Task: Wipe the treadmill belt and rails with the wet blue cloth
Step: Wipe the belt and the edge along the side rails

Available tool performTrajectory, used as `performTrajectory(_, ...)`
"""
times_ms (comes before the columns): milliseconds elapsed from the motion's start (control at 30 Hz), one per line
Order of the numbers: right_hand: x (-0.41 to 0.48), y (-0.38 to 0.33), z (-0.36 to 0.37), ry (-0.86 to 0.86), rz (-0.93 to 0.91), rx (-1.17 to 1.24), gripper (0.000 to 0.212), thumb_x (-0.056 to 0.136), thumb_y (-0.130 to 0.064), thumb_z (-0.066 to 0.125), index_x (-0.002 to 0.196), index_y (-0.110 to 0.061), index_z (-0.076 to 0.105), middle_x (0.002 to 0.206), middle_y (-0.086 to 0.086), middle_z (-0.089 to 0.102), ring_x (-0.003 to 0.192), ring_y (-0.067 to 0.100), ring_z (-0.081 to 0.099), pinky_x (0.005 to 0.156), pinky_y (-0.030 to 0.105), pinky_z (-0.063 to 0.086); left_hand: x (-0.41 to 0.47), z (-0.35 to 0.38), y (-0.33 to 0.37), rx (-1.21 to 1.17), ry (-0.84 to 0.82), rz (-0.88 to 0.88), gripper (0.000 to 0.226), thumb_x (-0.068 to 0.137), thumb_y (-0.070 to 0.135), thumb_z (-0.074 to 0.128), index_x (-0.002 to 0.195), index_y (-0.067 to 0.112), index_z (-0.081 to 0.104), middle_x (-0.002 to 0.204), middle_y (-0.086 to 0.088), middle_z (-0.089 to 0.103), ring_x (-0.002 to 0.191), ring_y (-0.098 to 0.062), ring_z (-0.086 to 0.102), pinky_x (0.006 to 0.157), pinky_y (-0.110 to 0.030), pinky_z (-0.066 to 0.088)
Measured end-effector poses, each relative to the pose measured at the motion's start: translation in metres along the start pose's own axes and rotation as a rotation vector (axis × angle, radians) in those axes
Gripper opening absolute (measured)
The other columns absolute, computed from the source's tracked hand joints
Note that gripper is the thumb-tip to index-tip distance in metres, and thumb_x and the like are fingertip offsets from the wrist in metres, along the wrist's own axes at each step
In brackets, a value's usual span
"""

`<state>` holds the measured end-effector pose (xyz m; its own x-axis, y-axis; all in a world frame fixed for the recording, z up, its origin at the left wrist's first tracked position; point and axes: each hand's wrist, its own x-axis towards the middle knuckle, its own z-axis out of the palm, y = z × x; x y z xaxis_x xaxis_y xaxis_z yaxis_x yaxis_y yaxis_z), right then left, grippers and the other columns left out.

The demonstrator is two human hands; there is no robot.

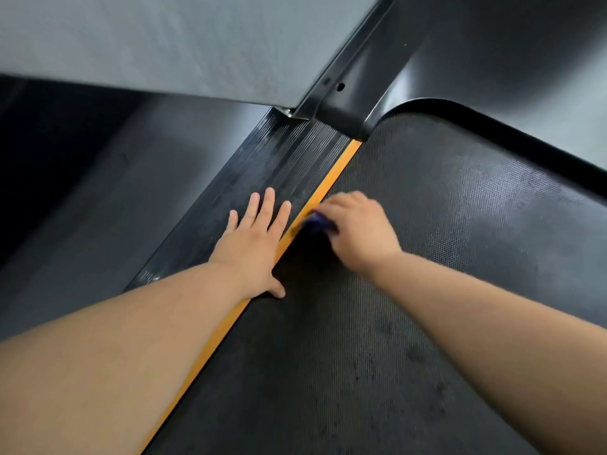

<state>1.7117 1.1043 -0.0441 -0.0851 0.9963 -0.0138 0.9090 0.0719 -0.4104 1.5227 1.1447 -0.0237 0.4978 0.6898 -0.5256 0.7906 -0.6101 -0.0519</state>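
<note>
Left hand (253, 244): lies flat and palm down on the ribbed rail (262, 165), fingers spread, holding nothing; its thumb reaches across the orange strip (341, 164) towards the belt (427, 241).
Right hand (354, 231): just beside the left hand's fingertips, knuckles up, fingers curled over the blue cloth (317, 223) and pressing it down.
Cloth: only a small dark-blue bunch shows, under the right hand on the side facing the left hand, where the orange strip meets the belt.
Step in hand: most likely wiping along the seam between strip and belt, with the left hand braced on the rail.
Doing it well: press with the whole palm, not just the fingertips. Run long strokes along the seam rather than across it. Open the cloth out wider so each pass covers more. Then lift the left hand so the rail beneath it gets wiped too.
Worth noting: dark specks dot the belt near the right forearm, so that patch probably needs a pass.
Ahead of the hands: the front cover (492, 60) and the upright post (345, 60).
Hard to make out: the right hand and cloth are blurred, the right fingertips are hidden under the hand, and most of the cloth is covered. Whether the cloth is wet cannot be told. The other rail is out of view.
</note>
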Motion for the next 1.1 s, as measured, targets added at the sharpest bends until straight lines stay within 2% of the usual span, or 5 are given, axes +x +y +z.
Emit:
performTrajectory(133, 0.042, 0.066, -0.030, 0.136, 0.478, -0.065, 0.036, 0.086, -0.016, 0.053, 0.121, -0.022, 0.061, 0.125, 0.007, 0.055, 0.114, 0.034, 0.045, 0.091, 0.042, 0.040, 0.000, 0.001, 0.001, 0.029, -0.001, 0.001, 0.145, 0.056, 0.068, 0.076, 0.145, 0.018, -0.026, 0.153, -0.011, -0.030, 0.142, -0.033, -0.021, 0.114, -0.051, 0.003)
performTrajectory(467, -0.032, -0.017, 0.015, -0.094, -0.167, -0.010, 0.034, 0.085, -0.021, 0.057, 0.119, -0.026, 0.062, 0.116, -0.003, 0.062, 0.107, 0.026, 0.053, 0.086, 0.040, 0.041, 0.002, -0.007, 0.001, 0.080, -0.085, 0.031, 0.147, 0.055, 0.065, 0.079, 0.145, 0.014, -0.026, 0.150, -0.015, -0.033, 0.141, -0.039, -0.022, 0.113, -0.056, 0.007)
performTrajectory(633, 0.019, 0.050, -0.023, 0.142, 0.495, -0.050, 0.033, 0.091, -0.022, 0.053, 0.123, -0.019, 0.056, 0.120, 0.009, 0.051, 0.109, 0.032, 0.044, 0.086, 0.040, 0.038, 0.002, -0.010, 0.001, 0.110, -0.108, 0.014, 0.148, 0.055, 0.064, 0.079, 0.144, 0.016, -0.028, 0.150, -0.014, -0.034, 0.141, -0.038, -0.022, 0.114, -0.053, 0.008)
performTrajectory(933, -0.044, -0.048, 0.026, -0.131, 0.047, 0.096, 0.037, 0.091, -0.022, 0.051, 0.128, -0.025, 0.052, 0.124, -0.001, 0.049, 0.115, 0.024, 0.042, 0.087, 0.034, 0.035, 0.002, -0.007, 0.009, 0.114, -0.095, -0.052, 0.151, 0.051, 0.058, 0.084, 0.144, 0.014, -0.028, 0.151, -0.013, -0.032, 0.141, -0.037, -0.021, 0.114, -0.055, 0.008)
performTrajectory(1100, -0.027, 0.016, -0.005, 0.063, 0.488, -0.015, 0.039, 0.090, -0.019, 0.053, 0.129, -0.021, 0.052, 0.125, 0.006, 0.049, 0.113, 0.030, 0.041, 0.089, 0.041, 0.037, 0.004, -0.003, 0.007, 0.168, -0.091, -0.041, 0.150, 0.053, 0.064, 0.080, 0.143, 0.013, -0.029, 0.151, -0.016, -0.032, 0.142, -0.038, -0.019, 0.114, -0.054, 0.010)
